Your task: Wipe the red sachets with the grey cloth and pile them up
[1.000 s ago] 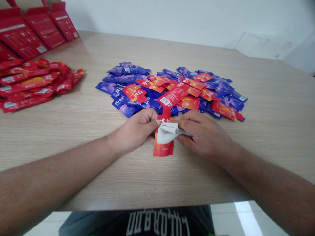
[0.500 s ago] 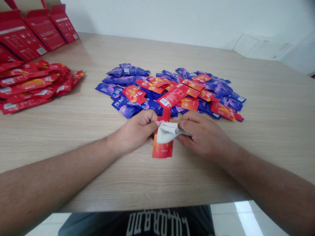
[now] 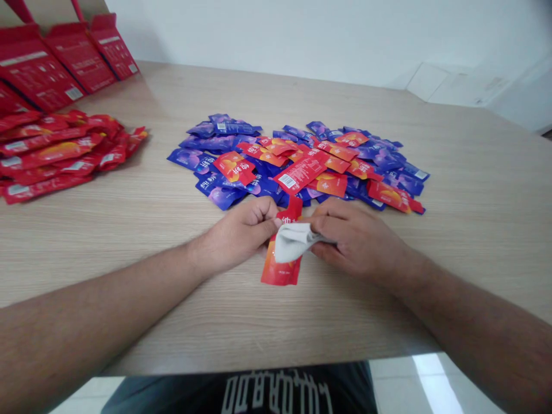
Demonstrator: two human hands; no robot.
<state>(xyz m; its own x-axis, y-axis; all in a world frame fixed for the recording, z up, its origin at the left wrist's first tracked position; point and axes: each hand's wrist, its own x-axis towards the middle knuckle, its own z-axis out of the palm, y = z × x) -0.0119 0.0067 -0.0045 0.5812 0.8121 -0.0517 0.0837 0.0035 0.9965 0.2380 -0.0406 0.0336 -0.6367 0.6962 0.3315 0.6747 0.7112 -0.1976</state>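
My left hand [image 3: 239, 233] pinches the upper edge of a red-orange sachet [image 3: 281, 265] that lies on the wooden table [image 3: 129, 230], just in front of me. My right hand [image 3: 357, 241] is closed on a small white cloth [image 3: 291, 241] pressed against the sachet's face. Both hands sit side by side, almost touching, at the near edge of a heap of blue and red sachets [image 3: 297, 164].
A second pile of red sachets [image 3: 56, 149] lies at the left. Red cartons [image 3: 64, 57] stand behind it at the far left corner. A white wall runs along the table's far edge. The table's near edge is just below my forearms.
The sachet's lower end has swung slightly left and tilted. Both hands have stayed in place, with the cloth shifting a little over the sachet.
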